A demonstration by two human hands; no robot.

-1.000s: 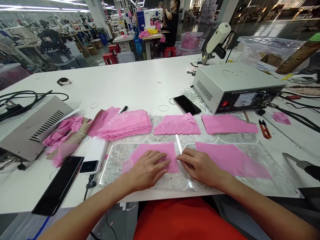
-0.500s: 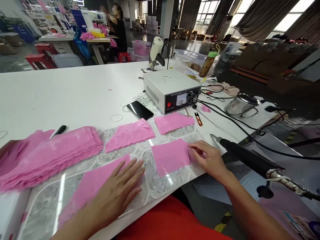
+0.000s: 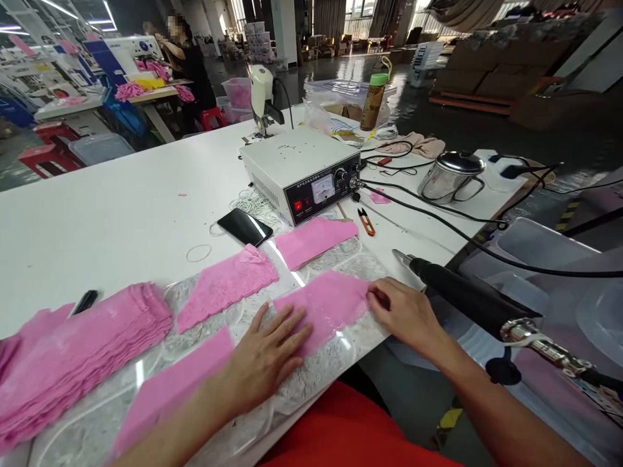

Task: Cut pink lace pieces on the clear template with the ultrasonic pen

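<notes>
My left hand (image 3: 270,353) lies flat with fingers spread, its fingertips on the left end of a pink fabric piece (image 3: 328,301). At that piece's right corner, my right hand (image 3: 403,308) pinches the cloth between thumb and fingers. Under my left forearm rests another pink piece (image 3: 180,383), partly hidden by the arm. Farther back lie a scallop-edged pink piece (image 3: 231,282) and a pink stack with a straight edge (image 3: 316,240). A thick pile of pink cloth (image 3: 97,350) sits at the left. All rest on a patterned clear sheet (image 3: 233,421).
Behind the cloth stand a control box (image 3: 302,168) with a meter and a black phone (image 3: 244,227). Orange thread snips (image 3: 366,222), a black-handled tool (image 3: 462,292) with its cable, and a metal mug (image 3: 452,176) are at the right. A co-worker (image 3: 187,65) is in the background.
My left hand has moved right, from the nearer pink piece onto the left end of the one my right hand pinches. That piece's right corner is now drawn out. The camera view has turned right.
</notes>
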